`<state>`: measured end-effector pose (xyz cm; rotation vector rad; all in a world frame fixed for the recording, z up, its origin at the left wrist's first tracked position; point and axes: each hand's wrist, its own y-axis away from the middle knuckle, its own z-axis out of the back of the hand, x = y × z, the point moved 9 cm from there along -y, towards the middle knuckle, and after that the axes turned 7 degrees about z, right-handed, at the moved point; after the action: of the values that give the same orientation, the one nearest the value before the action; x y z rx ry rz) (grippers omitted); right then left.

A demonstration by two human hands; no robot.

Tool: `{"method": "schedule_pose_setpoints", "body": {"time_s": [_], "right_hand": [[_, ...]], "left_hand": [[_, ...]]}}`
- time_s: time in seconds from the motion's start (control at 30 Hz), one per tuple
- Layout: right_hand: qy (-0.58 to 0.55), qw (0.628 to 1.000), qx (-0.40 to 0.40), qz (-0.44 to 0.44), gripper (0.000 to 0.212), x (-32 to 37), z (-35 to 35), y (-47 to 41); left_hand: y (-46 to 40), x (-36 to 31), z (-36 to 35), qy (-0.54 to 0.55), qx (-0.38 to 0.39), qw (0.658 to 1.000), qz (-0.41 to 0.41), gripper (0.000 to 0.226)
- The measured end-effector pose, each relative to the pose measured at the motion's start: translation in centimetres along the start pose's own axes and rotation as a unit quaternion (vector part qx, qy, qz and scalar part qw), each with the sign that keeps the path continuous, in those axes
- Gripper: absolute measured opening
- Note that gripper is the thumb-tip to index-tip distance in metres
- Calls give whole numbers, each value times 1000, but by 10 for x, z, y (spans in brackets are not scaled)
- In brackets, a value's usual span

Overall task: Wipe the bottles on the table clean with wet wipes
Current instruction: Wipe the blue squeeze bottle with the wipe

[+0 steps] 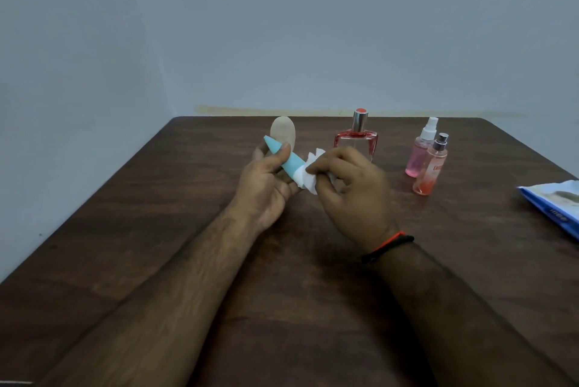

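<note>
While the left hand (266, 179) grips a slim teal bottle (283, 157) with thumb and curled fingers, its pointed tip rising past the thumb, the right hand (351, 189) pinches a white wet wipe (308, 178) bunched around the bottle's lower end, just between the two hands. Directly behind the left hand stands a pale oval bottle (283, 132), upright on the dark wooden table (156, 198). Just beyond the right hand's knuckles stands a square clear bottle with red edges and a silver cap (357, 136). Farther out to the right of that hand stand two pink spray bottles (427, 161), touching or nearly so. Well apart, at the far right edge, lies a blue wipes packet (554, 203).
</note>
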<state>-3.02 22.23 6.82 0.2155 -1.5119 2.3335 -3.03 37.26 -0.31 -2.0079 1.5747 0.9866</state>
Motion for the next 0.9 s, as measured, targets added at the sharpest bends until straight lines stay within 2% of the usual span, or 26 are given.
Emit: {"method": "schedule_pose_setpoints", "body": {"time_s": [0.17,0.33,0.47,0.53,0.67,0.77,0.83,0.9], "right_hand": [[-40,998,3,-51,19,-18,0,1],[-60,998,-15,-8,19,-2,6,-2],[-57,997,14,51,16,11,1,-1],[-43,997,28,51,14,9,-4,0],[8,998,57,-21,15,-18,-8,3],[31,994,66,-76,20,-36,-8,7],[26,989,46,-140,21,-48,-2,9],[11,982,32,-188,21,-55,3,11]], "left_hand": [[9,-9,-19,-24,133,991,-17,53],[9,-10,-25,-35,172,984,-30,56],[5,-10,-18,-61,147,986,-40,59],[3,-9,-15,-71,135,987,-47,60],[2,-9,-14,-91,124,987,-53,61],[4,-16,-10,-173,55,978,-101,67],[5,-25,-5,-272,-19,949,-160,76],[5,-26,0,-347,-70,917,-186,79]]}}
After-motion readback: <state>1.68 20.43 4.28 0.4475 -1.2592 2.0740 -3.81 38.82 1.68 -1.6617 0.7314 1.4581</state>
